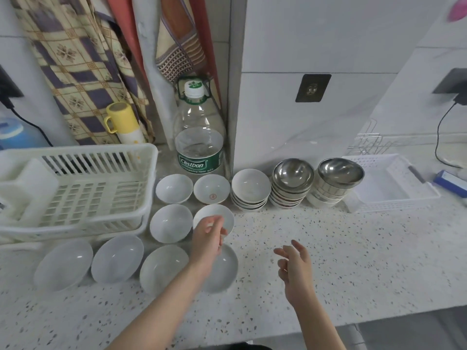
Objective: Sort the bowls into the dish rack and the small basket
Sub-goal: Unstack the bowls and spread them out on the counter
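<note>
On the counter [328,248] — eight loose white bowls [171,223], three stacks [250,189] — both hands [208,238] empty, fingers slack.

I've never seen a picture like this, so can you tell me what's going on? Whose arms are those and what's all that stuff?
A person wears a camera on their head, so you see their own arms from above. The left hand hovers over small white bowls on the speckled stone counter. The right hand is open and empty. Neither holds anything. On the left sits a white plastic dish rack, on the right a small white basket. Between them stand stacked bowls with shiny steel bowls on top, and a big clear water bottle.
</note>
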Motion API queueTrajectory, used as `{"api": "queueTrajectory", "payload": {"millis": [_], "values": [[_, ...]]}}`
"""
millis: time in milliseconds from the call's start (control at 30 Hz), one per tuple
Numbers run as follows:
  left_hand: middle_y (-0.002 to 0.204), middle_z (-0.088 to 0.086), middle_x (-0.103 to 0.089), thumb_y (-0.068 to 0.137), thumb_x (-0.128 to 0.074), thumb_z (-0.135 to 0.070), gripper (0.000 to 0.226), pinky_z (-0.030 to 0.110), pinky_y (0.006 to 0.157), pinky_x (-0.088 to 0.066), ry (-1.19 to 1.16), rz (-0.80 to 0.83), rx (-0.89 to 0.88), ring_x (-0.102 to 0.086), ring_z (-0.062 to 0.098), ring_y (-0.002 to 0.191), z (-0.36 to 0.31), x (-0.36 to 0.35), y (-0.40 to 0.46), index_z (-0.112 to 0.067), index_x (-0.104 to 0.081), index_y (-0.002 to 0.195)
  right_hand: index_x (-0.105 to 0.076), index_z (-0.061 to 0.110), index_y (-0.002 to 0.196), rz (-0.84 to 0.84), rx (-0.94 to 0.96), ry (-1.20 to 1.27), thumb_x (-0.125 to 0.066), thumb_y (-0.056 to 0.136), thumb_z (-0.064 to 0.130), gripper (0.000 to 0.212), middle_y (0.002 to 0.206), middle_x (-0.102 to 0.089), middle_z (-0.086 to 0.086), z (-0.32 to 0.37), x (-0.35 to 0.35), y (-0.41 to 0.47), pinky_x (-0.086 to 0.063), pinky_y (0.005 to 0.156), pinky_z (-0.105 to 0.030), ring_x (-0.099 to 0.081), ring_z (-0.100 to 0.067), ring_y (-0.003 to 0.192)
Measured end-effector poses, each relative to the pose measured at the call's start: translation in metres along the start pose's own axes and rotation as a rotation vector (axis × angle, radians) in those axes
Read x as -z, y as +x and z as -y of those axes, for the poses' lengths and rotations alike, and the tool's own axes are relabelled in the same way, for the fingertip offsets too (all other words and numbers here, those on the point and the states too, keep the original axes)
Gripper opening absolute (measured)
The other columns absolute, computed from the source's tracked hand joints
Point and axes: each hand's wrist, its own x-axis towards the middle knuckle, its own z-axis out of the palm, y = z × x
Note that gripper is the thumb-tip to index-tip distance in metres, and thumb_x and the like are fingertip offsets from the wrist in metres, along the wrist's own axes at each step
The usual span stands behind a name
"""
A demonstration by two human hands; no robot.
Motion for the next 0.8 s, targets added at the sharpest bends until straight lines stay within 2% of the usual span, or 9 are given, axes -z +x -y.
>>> {"api": "queueTrajectory", "payload": {"millis": [133,200,400,467,500,533,600,667,800], "values": [[0.082,0.007,-0.073,0.096,-0.054,-0.037,0.047,0.019,0.035,-0.026,0.152,0.048,0.121,-0.041,0.010,0.044,-0.018,-0.044,0.044,-0.028,-0.038,0.139,-0.044,0.022,0.128,0.041,-0.017,-0.042,-0.051,0.096,0.012,0.034,0.094,-0.068,-0.012,0.020,0.007,0.024,-0.031,0.040,-0.021,-0.041,-0.012,0.052],[0.082,0.010,-0.075,0.099,-0.050,-0.037,0.051,0.019,0.036,-0.024,0.201,0.043,0.165,-0.041,0.010,0.040,-0.024,-0.060,0.063,-0.035,-0.029,0.145,-0.044,0.023,0.128,0.061,-0.031,-0.056,-0.051,0.096,0.012,0.034,0.095,-0.069,-0.012,0.025,0.010,0.035,-0.031,0.041,-0.022,-0.041,-0.013,0.052],[0.079,0.012,-0.077,0.097,-0.043,-0.026,0.050,0.015,0.038,-0.024,0.291,-0.049,0.245,-0.048,0.014,0.037,-0.028,-0.086,0.095,-0.039,-0.029,0.144,-0.046,0.022,0.130,0.093,-0.069,-0.079,-0.052,0.095,0.012,0.037,0.094,-0.071,-0.012,0.030,0.012,0.058,-0.032,0.040,-0.022,-0.043,-0.011,0.049],[0.097,0.012,-0.075,0.098,-0.045,-0.022,0.052,0.015,0.032,-0.026,0.288,-0.075,0.218,-0.057,0.013,0.038,-0.027,-0.089,0.096,-0.036,-0.030,0.146,-0.046,0.022,0.130,0.104,-0.081,-0.084,-0.052,0.095,0.012,0.037,0.094,-0.071,-0.012,0.030,0.012,0.062,-0.032,0.041,-0.022,-0.043,-0.011,0.049],[0.107,0.008,-0.070,0.098,-0.047,-0.018,0.054,0.015,0.030,-0.028,0.291,-0.090,0.182,-0.064,0.013,0.042,-0.026,-0.090,0.097,-0.033,-0.031,0.147,-0.046,0.022,0.130,0.111,-0.086,-0.090,-0.052,0.095,0.012,0.037,0.093,-0.071,-0.011,0.029,0.012,0.064,-0.032,0.041,-0.022,-0.042,-0.011,0.049],[0.109,0.002,-0.063,0.097,-0.049,-0.013,0.054,0.016,0.030,-0.030,0.309,-0.104,0.135,-0.069,0.015,0.050,-0.025,-0.091,0.097,-0.031,-0.034,0.147,-0.047,0.023,0.129,0.117,-0.089,-0.098,-0.051,0.095,0.013,0.036,0.092,-0.071,-0.011,0.029,0.012,0.065,-0.032,0.041,-0.021,-0.041,-0.011,0.047],[0.098,-0.006,-0.060,0.094,-0.050,-0.009,0.055,0.018,0.032,-0.035,0.379,-0.116,0.058,-0.074,0.018,0.059,-0.025,-0.090,0.096,-0.029,-0.039,0.144,-0.048,0.024,0.127,0.128,-0.090,-0.120,-0.051,0.096,0.014,0.033,0.093,-0.071,-0.010,0.029,0.012,0.067,-0.031,0.041,-0.022,-0.039,-0.009,0.045],[0.092,-0.006,-0.065,0.092,-0.050,-0.008,0.054,0.018,0.032,-0.035,0.439,-0.105,0.028,-0.073,0.014,0.055,-0.024,-0.088,0.097,-0.029,-0.040,0.141,-0.048,0.026,0.126,0.139,-0.096,-0.138,-0.050,0.096,0.016,0.032,0.094,-0.072,-0.009,0.028,0.013,0.069,-0.032,0.041,-0.022,-0.038,-0.009,0.045],[0.097,-0.004,-0.064,0.090,-0.051,-0.005,0.060,0.020,0.035,-0.040,0.471,-0.106,-0.013,-0.073,0.014,0.056,-0.024,-0.087,0.101,-0.029,-0.037,0.143,-0.049,0.027,0.124,0.157,-0.098,-0.136,-0.050,0.095,0.016,0.031,0.094,-0.071,-0.008,0.029,0.013,0.069,-0.031,0.042,-0.021,-0.037,-0.010,0.048]]}}
